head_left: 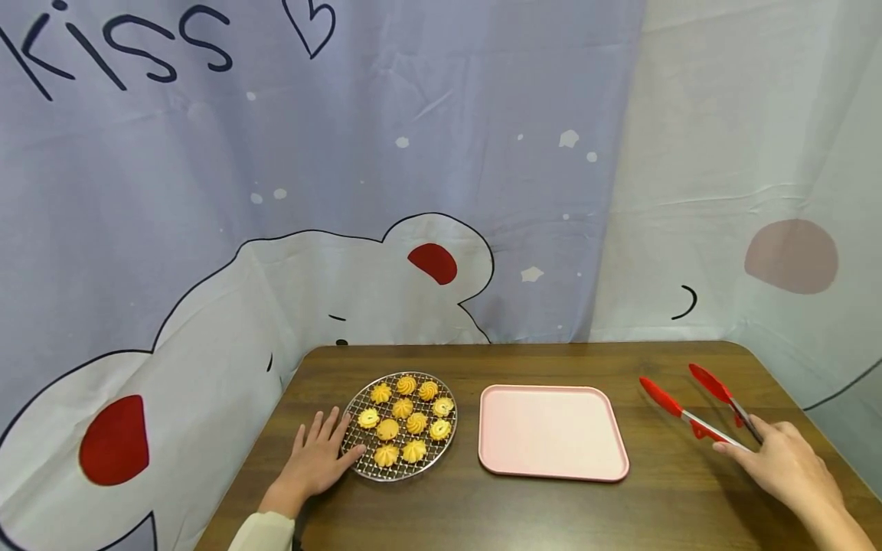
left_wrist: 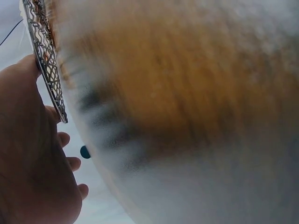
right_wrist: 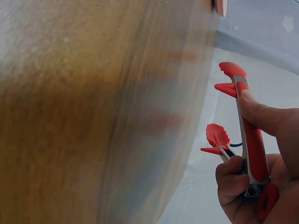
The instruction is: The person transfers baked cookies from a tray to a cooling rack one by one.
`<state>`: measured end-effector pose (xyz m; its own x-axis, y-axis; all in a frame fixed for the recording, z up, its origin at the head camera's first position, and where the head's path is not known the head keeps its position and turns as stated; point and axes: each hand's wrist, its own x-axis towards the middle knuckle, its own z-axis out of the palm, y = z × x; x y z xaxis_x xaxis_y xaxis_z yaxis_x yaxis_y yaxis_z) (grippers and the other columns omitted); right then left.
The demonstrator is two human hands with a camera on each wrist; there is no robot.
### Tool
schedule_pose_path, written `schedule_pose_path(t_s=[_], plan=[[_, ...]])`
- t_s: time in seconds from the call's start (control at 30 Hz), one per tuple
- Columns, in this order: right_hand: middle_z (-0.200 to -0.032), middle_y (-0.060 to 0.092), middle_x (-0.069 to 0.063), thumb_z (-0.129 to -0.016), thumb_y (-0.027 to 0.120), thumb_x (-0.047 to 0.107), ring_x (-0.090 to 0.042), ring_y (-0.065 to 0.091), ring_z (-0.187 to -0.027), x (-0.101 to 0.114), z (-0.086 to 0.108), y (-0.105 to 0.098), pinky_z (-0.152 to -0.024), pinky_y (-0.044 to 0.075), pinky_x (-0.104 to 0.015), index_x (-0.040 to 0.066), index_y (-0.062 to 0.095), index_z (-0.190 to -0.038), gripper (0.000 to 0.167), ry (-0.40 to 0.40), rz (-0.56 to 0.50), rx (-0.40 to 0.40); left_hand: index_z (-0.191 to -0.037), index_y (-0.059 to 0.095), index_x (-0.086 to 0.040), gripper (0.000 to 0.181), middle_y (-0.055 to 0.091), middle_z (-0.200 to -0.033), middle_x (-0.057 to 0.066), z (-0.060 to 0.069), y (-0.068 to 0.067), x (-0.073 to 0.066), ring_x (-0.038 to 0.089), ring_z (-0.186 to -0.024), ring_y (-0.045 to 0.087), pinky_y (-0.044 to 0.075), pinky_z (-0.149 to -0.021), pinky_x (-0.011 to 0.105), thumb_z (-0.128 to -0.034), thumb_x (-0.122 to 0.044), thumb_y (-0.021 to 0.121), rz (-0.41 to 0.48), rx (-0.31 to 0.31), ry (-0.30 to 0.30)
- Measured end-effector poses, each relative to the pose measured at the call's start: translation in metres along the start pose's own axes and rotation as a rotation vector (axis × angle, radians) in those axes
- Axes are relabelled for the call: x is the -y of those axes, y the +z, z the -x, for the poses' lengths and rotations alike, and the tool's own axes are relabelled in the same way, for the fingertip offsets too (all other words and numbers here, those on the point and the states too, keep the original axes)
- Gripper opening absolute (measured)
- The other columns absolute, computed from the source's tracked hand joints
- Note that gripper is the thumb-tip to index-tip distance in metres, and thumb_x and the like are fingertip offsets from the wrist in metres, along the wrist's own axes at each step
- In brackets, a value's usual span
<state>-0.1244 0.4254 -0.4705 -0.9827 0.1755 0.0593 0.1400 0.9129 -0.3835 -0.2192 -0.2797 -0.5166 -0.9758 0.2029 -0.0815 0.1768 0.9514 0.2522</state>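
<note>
A round wire rack [head_left: 399,478] carries several golden piped cookies [head_left: 403,409] at the left of the table. My left hand [head_left: 318,459] rests at the rack's left rim, fingers spread and fairly straight, the thumb touching the near edge. The left wrist view shows the rack [left_wrist: 49,65] almost edge-on beside the left hand [left_wrist: 37,149]. At the far right, my right hand [head_left: 792,467] holds a pair of red-tipped tongs [head_left: 717,438], their two arms apart with nothing between the tips. In the right wrist view, thumb and curled fingers grip the tongs [right_wrist: 254,149] along the handles.
A pink rectangular tray [head_left: 551,432] lies between the rack and the tongs, with nothing on it. Beneath them is a brown wooden table [head_left: 468,513]. A printed curtain [head_left: 537,191] hangs behind and along the sides, and a dark cord [head_left: 844,386] runs at the right.
</note>
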Motion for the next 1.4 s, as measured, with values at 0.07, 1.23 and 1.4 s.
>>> schedule_pose_path(t_s=[0.07, 1.23, 1.4], plan=[[-0.109, 0.048, -0.039, -0.092, 0.066, 0.06, -0.048, 0.057, -0.085, -0.001, 0.0, 0.0, -0.061, 0.047, -0.057, -0.02, 0.042, -0.138, 0.095, 0.009, 0.007, -0.001, -0.159, 0.032, -0.007, 0.082, 0.018, -0.167, 0.022, 0.0, 0.0, -0.001, 0.051, -0.152, 0.009, 0.002, -0.116, 0.073, -0.101, -0.064, 0.044, 0.001, 0.001, -0.001], [-0.101, 0.048, -0.039, -0.096, 0.067, 0.046, -0.05, 0.057, -0.09, -0.005, 0.005, 0.013, -0.068, 0.05, -0.059, -0.022, 0.04, -0.13, 0.08, -0.029, 0.005, 0.112, -0.159, 0.032, -0.005, 0.081, 0.019, -0.166, 0.024, -0.001, 0.003, 0.003, 0.052, -0.151, 0.01, 0.002, -0.116, 0.073, -0.1016, -0.061, 0.046, 0.027, -0.027, 0.014], [-0.102, 0.049, -0.04, -0.097, 0.065, 0.048, -0.052, 0.057, -0.092, -0.005, 0.004, 0.012, -0.07, 0.05, -0.061, -0.024, 0.039, -0.131, 0.083, -0.023, 0.011, 0.13, -0.16, 0.031, -0.006, 0.083, 0.018, -0.166, 0.023, -0.003, 0.004, 0.003, 0.051, -0.152, 0.01, 0.003, -0.116, 0.072, -0.1013, -0.064, 0.043, 0.021, -0.023, 0.003]])
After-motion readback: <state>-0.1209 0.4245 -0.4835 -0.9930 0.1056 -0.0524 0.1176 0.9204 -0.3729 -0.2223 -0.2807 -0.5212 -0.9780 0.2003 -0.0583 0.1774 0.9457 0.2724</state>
